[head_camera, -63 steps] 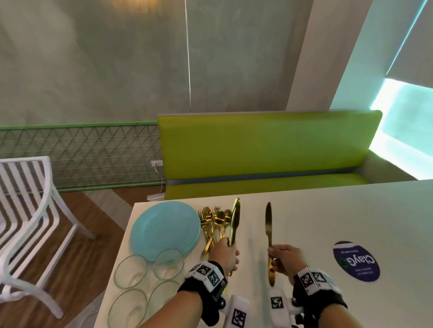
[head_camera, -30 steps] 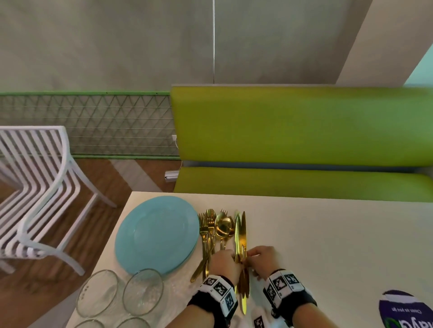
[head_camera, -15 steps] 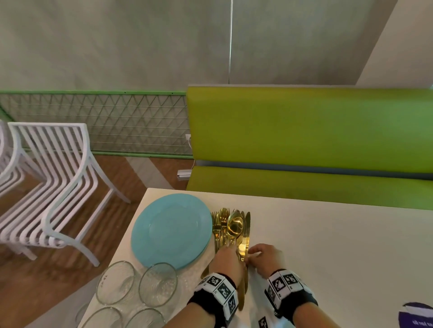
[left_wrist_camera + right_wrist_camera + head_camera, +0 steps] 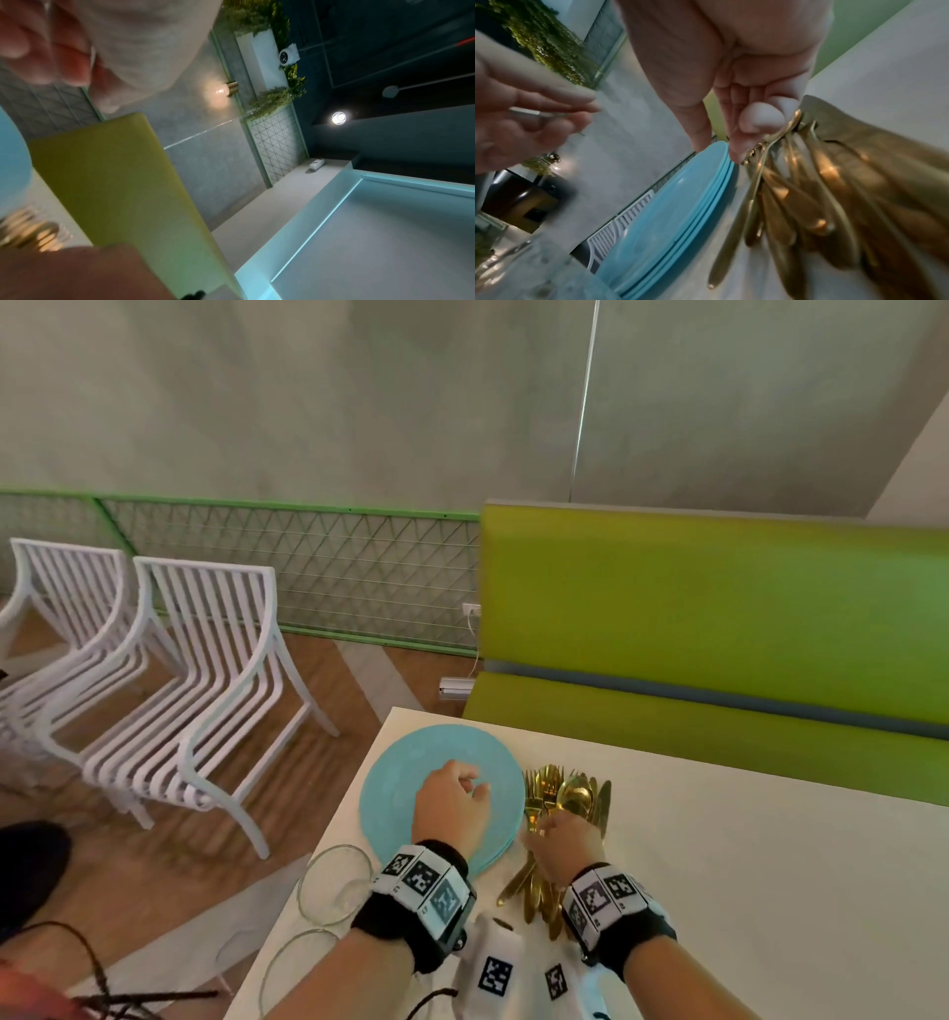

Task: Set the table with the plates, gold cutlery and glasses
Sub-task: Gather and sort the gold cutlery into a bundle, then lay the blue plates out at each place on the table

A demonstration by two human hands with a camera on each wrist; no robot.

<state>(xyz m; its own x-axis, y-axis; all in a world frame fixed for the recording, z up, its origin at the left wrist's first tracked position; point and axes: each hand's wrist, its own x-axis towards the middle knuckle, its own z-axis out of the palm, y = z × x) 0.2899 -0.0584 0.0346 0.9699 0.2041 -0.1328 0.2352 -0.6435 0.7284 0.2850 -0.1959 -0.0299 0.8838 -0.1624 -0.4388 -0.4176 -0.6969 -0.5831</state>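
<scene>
A stack of light blue plates (image 4: 405, 778) sits at the white table's (image 4: 744, 865) far left corner, its rims showing in the right wrist view (image 4: 675, 203). Just right of it lies a pile of gold cutlery (image 4: 570, 796) (image 4: 821, 192): forks, spoons and knives. My left hand (image 4: 462, 793) hovers over the top plate with loosely curled fingers and holds nothing. My right hand (image 4: 554, 829) rests on the pile, fingertips (image 4: 762, 119) curled onto the fork necks. Clear glasses (image 4: 334, 886) stand near the table's left edge, by my left wrist.
A green bench (image 4: 719, 608) runs along the table's far side. Two white slatted chairs (image 4: 205, 685) stand on the wooden floor to the left. The table's left edge (image 4: 328, 824) is close beside the plates and glasses. Bare tabletop stretches to the right.
Both knives have been laid on the cutlery pile. My left hand has let go and moved left over the plates, while my right hand stays on the cutlery. The view has swung left.
</scene>
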